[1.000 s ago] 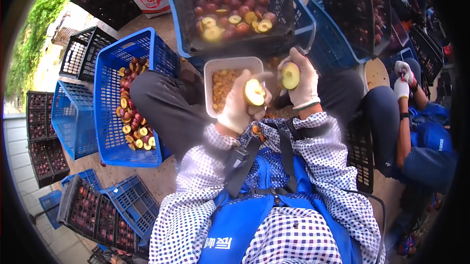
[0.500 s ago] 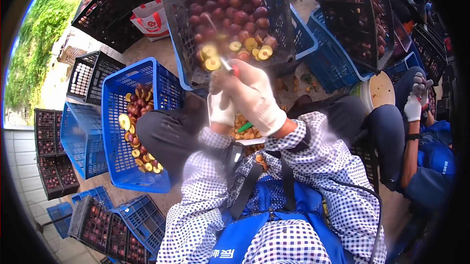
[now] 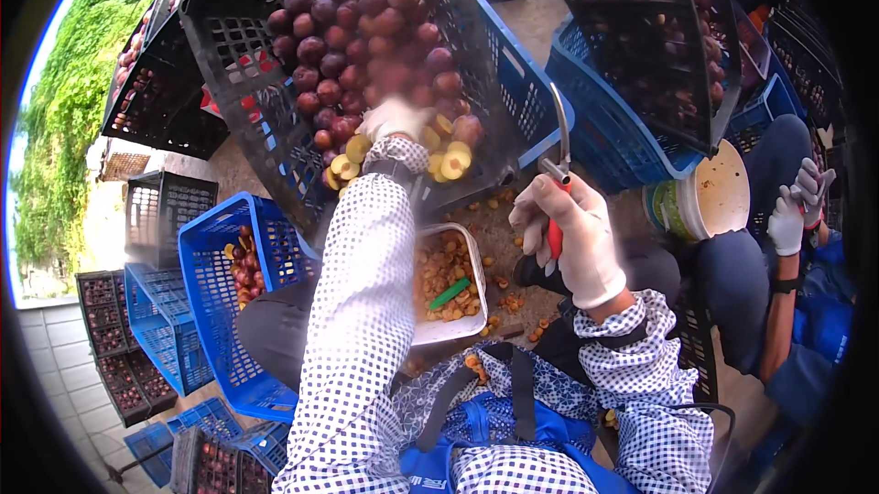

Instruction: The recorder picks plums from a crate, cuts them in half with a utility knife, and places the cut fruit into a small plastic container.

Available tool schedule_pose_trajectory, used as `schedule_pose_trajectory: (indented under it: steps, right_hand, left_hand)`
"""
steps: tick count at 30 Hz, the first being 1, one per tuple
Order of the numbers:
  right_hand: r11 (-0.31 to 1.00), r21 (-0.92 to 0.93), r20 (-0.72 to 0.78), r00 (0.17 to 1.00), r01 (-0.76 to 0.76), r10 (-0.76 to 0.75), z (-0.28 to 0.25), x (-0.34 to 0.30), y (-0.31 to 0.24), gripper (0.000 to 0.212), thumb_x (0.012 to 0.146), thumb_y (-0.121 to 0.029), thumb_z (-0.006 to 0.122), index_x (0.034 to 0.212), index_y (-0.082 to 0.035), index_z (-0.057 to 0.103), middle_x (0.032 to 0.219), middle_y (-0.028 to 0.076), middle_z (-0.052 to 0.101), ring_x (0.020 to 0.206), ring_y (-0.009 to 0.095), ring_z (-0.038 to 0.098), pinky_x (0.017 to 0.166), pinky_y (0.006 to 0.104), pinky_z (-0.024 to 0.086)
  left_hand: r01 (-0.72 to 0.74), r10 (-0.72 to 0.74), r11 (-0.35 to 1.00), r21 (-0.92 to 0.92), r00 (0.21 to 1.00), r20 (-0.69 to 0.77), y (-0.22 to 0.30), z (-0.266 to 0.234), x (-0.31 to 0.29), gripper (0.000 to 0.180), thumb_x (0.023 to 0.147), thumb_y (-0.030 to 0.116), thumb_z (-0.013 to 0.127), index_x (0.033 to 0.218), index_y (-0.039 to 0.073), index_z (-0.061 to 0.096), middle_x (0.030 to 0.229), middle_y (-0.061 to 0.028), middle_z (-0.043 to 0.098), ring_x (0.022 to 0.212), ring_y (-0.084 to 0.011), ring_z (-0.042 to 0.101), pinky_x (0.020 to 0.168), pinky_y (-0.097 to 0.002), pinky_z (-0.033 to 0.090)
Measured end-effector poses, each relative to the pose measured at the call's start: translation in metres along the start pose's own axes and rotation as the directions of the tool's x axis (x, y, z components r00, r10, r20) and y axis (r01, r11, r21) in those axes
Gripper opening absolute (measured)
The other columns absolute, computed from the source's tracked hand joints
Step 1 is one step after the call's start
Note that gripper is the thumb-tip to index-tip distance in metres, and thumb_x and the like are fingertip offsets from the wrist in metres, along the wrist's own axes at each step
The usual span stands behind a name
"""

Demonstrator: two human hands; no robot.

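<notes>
My left hand (image 3: 396,119), in a white knit glove, reaches into a tilted black crate (image 3: 243,64) of dark red plums (image 3: 352,22). It is by the crate's near end, beside halved yellow-fleshed plums (image 3: 453,162); its fingers are blurred and hidden among the fruit. To the right, my right hand (image 3: 577,242), also gloved, is closed around a red-handled tool (image 3: 555,236) resembling pliers. The tool's long, curved metal tip points up and away from me. Between my knees sits a white tray (image 3: 474,260) of fruit pits, with a green piece (image 3: 449,294) lying on them.
A blue basket (image 3: 197,260) at the left holds cut plums. White bucket (image 3: 723,187) at the right. Blue crates (image 3: 600,109) support black plum crates; more crates (image 3: 114,338) are stacked far left. Beside me, a co-worker's gloved hand (image 3: 786,221) holds something red. Pits litter the floor.
My hands, together before the crate, have parted. The left went forward into the plums; the right moved right and back toward me with the tool. My view shifted, uncovering more of the tray.
</notes>
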State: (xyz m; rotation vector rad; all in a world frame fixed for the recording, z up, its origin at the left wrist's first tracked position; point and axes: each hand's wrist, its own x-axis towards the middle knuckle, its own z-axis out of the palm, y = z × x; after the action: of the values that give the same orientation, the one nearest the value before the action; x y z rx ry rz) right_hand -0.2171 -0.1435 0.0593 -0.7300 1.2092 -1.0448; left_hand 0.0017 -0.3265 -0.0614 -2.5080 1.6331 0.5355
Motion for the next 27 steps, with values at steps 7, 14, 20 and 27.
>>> schedule_pose_trajectory:
  steps: [7,14,20,27]
  right_hand:
    - [1.0,0.011,0.057,0.998,0.017,-0.018,-0.002,-0.002,0.003,0.038,0.1,-0.039,0.059,0.096,-0.002,0.063,0.081,0.008,0.068,0.054,0.008,0.059,0.044,0.0196,0.041]
    - [0.998,-0.04,0.14,0.989,0.043,-0.037,-0.008,0.003,0.007,0.033,0.095,-0.036,0.066,0.104,-0.004,0.064,0.08,0.004,0.065,0.054,0.005,0.053,0.045,0.0198,0.038]
    - [0.972,0.154,-0.076,0.983,0.176,-0.166,-0.004,0.007,0.001,0.027,0.095,-0.03,0.068,0.102,-0.004,0.065,0.078,0.004,0.064,0.053,0.006,0.054,0.043,0.0196,0.037]
    - [0.997,-0.007,0.025,0.996,0.081,-0.08,-0.009,0.007,0.011,0.032,0.096,-0.035,0.064,0.102,-0.003,0.063,0.08,0.003,0.063,0.055,0.006,0.055,0.044,0.0204,0.038]
  left_hand:
    - [-0.001,0.345,0.248,-0.969,0.935,0.087,-0.066,0.002,-0.005,0.043,0.089,0.026,0.071,0.126,0.006,0.06,0.102,-0.0053,0.067,0.086,-0.02,0.066,0.084,-0.0344,0.057]
    - [0.208,0.69,-0.414,-0.886,0.707,-0.156,-0.095,-0.021,-0.085,0.059,0.093,0.038,0.068,0.138,0.004,0.052,0.123,-0.0153,0.066,0.109,-0.0289,0.067,0.088,-0.0404,0.059]
    - [-0.483,0.337,0.836,-0.262,0.827,-0.45,-0.068,-0.028,-0.087,0.051,0.079,0.029,0.073,0.125,0.008,0.066,0.118,-0.0181,0.069,0.113,-0.0368,0.063,0.098,-0.0441,0.05]
    - [-0.572,0.58,0.741,0.352,0.809,0.095,0.059,0.033,-0.04,0.061,0.07,0.042,0.075,0.122,0.012,0.066,0.125,-0.0109,0.066,0.125,-0.0346,0.053,0.102,-0.0463,0.038]
